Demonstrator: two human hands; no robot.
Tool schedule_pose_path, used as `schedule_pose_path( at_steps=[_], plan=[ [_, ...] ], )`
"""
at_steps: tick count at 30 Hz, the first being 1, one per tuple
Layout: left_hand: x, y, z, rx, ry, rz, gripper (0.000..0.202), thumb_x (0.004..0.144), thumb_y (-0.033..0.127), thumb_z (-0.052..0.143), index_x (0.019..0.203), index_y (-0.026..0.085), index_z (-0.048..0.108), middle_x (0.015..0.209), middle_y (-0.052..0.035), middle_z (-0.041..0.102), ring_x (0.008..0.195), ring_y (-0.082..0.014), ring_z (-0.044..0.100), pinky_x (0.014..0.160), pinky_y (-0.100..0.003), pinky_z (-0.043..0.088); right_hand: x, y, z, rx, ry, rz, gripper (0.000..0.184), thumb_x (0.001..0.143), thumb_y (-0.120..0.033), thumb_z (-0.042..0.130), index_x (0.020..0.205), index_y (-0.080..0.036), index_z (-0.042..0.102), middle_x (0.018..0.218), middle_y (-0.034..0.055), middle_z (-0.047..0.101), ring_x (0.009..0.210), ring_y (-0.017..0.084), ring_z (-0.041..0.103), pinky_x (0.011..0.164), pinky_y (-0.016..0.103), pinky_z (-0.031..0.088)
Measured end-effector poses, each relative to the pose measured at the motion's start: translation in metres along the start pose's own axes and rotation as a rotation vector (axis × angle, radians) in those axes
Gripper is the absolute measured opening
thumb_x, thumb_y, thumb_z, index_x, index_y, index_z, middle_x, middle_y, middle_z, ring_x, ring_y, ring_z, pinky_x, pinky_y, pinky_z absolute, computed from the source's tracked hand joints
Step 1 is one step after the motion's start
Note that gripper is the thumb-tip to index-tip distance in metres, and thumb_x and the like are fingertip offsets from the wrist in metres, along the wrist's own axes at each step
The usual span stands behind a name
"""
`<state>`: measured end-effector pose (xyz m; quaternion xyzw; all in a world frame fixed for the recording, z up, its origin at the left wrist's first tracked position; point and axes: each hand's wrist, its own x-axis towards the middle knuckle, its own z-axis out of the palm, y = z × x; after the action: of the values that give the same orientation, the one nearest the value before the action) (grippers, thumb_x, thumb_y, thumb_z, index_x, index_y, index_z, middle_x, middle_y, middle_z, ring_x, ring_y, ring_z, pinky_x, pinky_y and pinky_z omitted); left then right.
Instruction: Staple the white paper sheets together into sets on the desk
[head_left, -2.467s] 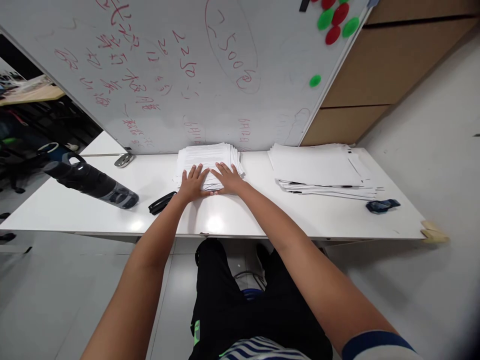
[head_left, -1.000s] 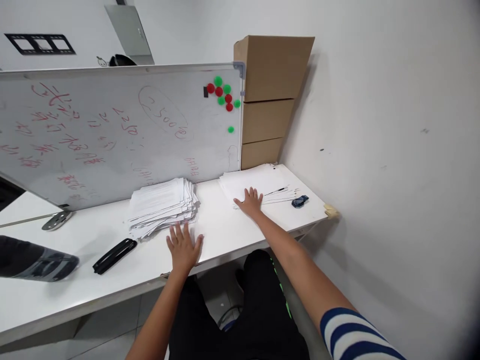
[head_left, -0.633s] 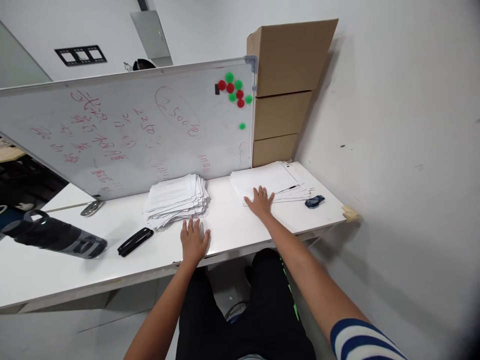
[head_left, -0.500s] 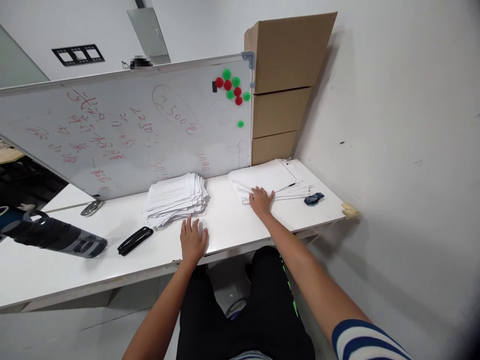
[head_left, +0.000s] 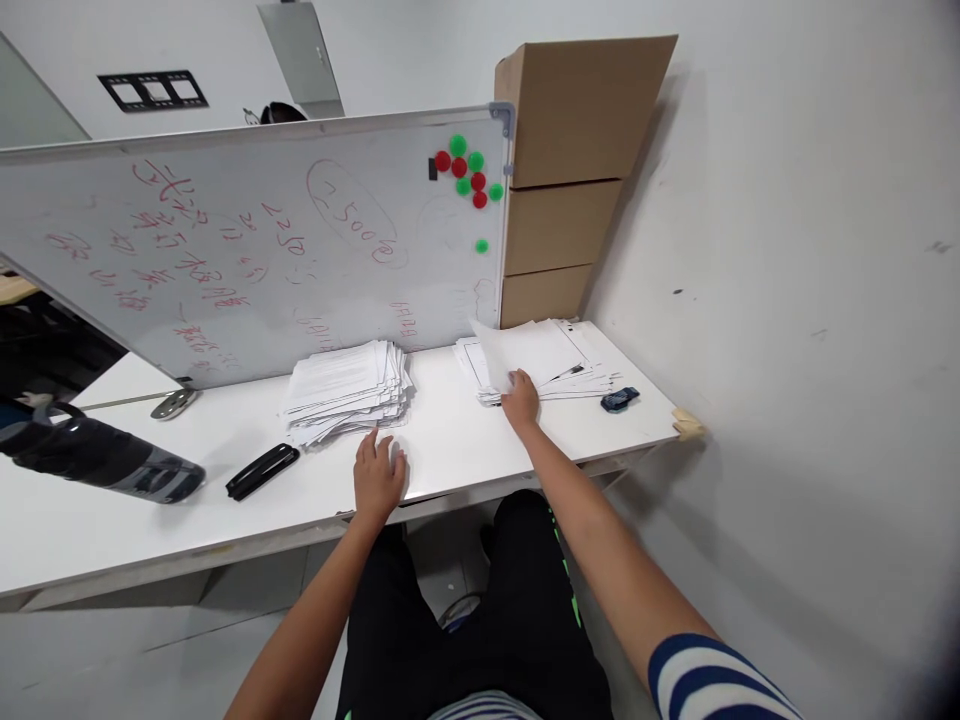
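My right hand [head_left: 520,401] pinches the near edge of a sheet of paper [head_left: 491,352] on the right-hand paper stack [head_left: 551,345]. The left side of that sheet curls up off the pile, which lies somewhat fanned out. My left hand [head_left: 379,474] rests on the white table close to its front edge, fingers apart and holding nothing. Just beyond those fingers lies a thicker, uneven paper stack [head_left: 347,388]. Left of it is a black stapler [head_left: 262,471]. A small dark blue object [head_left: 619,400] sits right of the right-hand stack.
A dark water bottle [head_left: 112,462] and a grey computer mouse [head_left: 174,403] are on the table's left. Behind the papers stands a whiteboard [head_left: 360,290] with red writing and round magnets. Stacked cardboard boxes [head_left: 570,125] rise at the back right, beside the wall.
The fingers of my right hand have gone from spread on the right-hand stack to pinching its top sheet, whose left side has lifted. My left hand stays on the table.
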<state>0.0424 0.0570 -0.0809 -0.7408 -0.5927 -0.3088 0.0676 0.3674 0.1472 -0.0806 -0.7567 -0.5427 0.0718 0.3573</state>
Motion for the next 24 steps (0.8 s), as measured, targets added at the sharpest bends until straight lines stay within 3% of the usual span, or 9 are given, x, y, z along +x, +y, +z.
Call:
schedule_pose_path(
  at_steps=[4, 7, 15, 24],
  plan=[
    [0.001, 0.001, -0.003, 0.019, -0.003, 0.01, 0.035, 0.094, 0.031, 0.049, 0.122, 0.013, 0.061, 0.141, -0.0202, 0.051, 0.135, -0.0329, 0.043, 0.109, -0.048, 0.039, 0.005, -0.003, 0.001, -0.168, -0.078, 0.071, 0.065, 0.085, -0.033, 0.057, 0.144, -0.009, 0.046, 0.159, 0.016, 0.036, 0.15, 0.031, 0.02, 0.122, 0.046, 0.011],
    [0.0, 0.002, -0.003, 0.023, -0.02, 0.0, 0.035, 0.094, 0.031, 0.048, 0.121, 0.013, 0.061, 0.139, -0.0189, 0.053, 0.132, -0.0323, 0.046, 0.108, -0.046, 0.039, 0.007, -0.005, 0.0, -0.237, -0.159, 0.101, 0.069, 0.09, -0.041, 0.051, 0.15, -0.01, 0.039, 0.163, 0.0148, 0.025, 0.152, 0.031, 0.013, 0.122, 0.051, 0.004],
    [-0.001, 0.003, -0.004, -0.015, -0.083, -0.066, 0.037, 0.095, 0.031, 0.043, 0.124, 0.017, 0.062, 0.138, -0.016, 0.056, 0.129, -0.0305, 0.05, 0.106, -0.044, 0.04, 0.008, -0.006, 0.0, -0.321, -0.204, 0.098, 0.057, 0.093, -0.025, 0.041, 0.151, -0.021, 0.042, 0.164, 0.0105, 0.025, 0.152, 0.029, 0.015, 0.12, 0.054, 0.008],
    [-0.001, 0.003, -0.003, -0.019, -0.094, -0.09, 0.037, 0.095, 0.031, 0.044, 0.123, 0.016, 0.062, 0.135, -0.0151, 0.059, 0.126, -0.0305, 0.053, 0.103, -0.044, 0.041, 0.005, -0.014, 0.003, -0.379, -0.177, 0.036, 0.053, 0.093, -0.015, 0.04, 0.143, -0.027, 0.051, 0.158, 0.0046, 0.039, 0.148, 0.025, 0.026, 0.118, 0.055, 0.016]
  ],
)
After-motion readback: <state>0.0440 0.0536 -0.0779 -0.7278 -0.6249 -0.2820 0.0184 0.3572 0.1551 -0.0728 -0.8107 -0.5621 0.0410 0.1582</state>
